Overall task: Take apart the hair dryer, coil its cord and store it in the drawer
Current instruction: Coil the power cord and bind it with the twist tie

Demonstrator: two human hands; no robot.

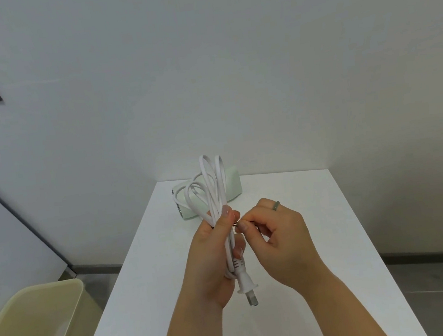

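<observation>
Head view: both hands hold a coiled cord above the white surface (290,215).
Left hand (214,255) grips the white cord (212,191); right hand (282,238) pinches something tiny beside it. Hair dryer (231,189) sits near the far edge.

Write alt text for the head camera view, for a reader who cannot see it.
A person's left hand grips a looped white cord above a white table, its plug hanging below the fist, while the right hand pinches something small beside the bundle. A pale green hair dryer lies behind on the table; a beige bin stands lower left.
</observation>
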